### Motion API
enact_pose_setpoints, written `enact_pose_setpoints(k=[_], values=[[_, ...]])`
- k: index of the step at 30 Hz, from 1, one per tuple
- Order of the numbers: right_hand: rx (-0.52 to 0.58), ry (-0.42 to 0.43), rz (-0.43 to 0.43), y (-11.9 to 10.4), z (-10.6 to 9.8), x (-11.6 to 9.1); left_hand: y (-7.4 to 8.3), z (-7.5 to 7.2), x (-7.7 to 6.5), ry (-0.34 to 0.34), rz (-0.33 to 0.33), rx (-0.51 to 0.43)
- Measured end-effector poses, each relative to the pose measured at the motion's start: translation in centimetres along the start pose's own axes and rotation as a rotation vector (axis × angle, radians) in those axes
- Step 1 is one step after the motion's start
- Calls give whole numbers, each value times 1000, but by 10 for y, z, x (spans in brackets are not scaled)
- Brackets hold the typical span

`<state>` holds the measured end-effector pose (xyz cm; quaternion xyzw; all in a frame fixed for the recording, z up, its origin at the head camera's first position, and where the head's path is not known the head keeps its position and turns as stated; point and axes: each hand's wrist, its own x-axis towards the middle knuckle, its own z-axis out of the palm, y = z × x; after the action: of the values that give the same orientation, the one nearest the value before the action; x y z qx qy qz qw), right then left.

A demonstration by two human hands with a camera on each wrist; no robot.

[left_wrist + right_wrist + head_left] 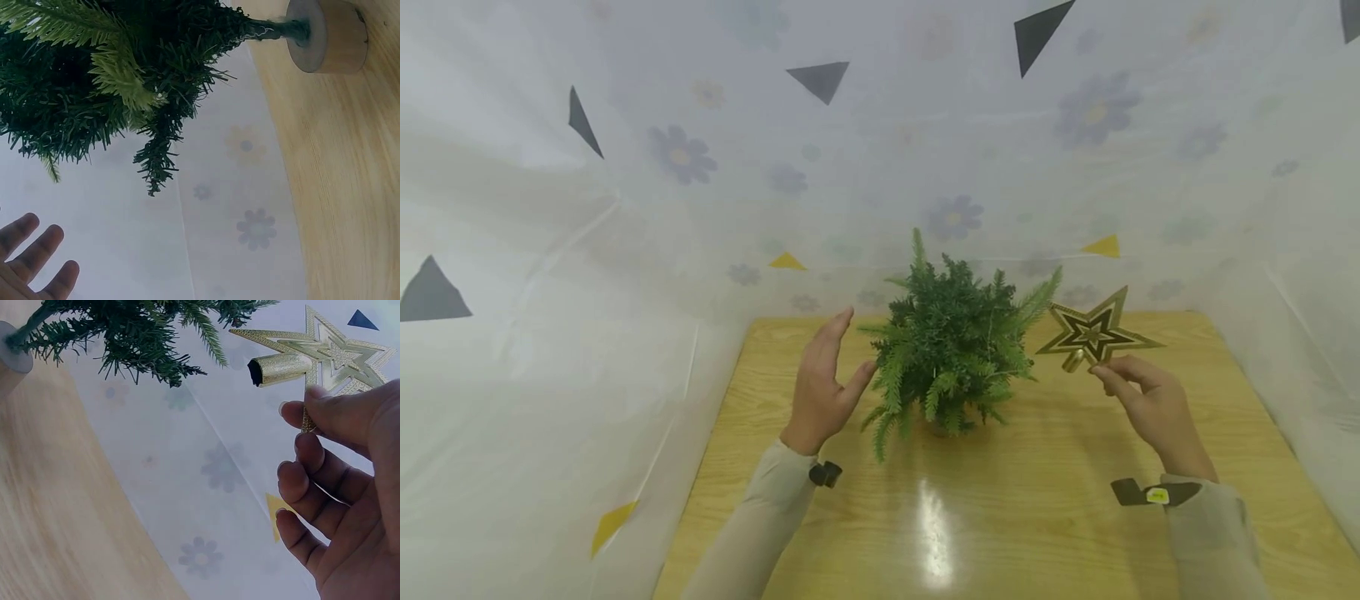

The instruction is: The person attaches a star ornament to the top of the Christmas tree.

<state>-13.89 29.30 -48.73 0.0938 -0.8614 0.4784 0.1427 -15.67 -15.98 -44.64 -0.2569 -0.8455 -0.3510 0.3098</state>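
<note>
A small artificial Christmas tree (951,333) stands upright on the table, with dark and lighter green sprigs. Its round wooden base (344,37) shows in the left wrist view. My right hand (1153,408) pinches a gold star tree topper (1092,333) by one lower point, between thumb and fingers. The star is to the right of the tree, apart from it, and its hollow tube (281,370) points toward the branches. At the tree's left side my left hand (827,383) is raised with fingers extended and holds nothing. Its thumb tip is close to the sprigs; whether they touch I cannot tell.
The wooden table (1000,517) reaches back to a pale flower-patterned sheet (880,150), which also hangs along both sides. Grey and yellow triangles (787,262) are stuck on the sheet. Dark camera mounts (1153,493) sit at my wrists.
</note>
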Motion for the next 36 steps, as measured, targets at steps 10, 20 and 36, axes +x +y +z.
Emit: enact_pose_setpoints(k=[10, 20, 36], values=[[6, 34, 5, 0, -3, 3, 6, -1, 6, 7, 5, -5], [97, 54, -56, -15, -4, 10, 9, -1, 8, 26, 32, -3], [110, 87, -104, -33, -8, 17, 12, -2, 13, 9, 48, -8]])
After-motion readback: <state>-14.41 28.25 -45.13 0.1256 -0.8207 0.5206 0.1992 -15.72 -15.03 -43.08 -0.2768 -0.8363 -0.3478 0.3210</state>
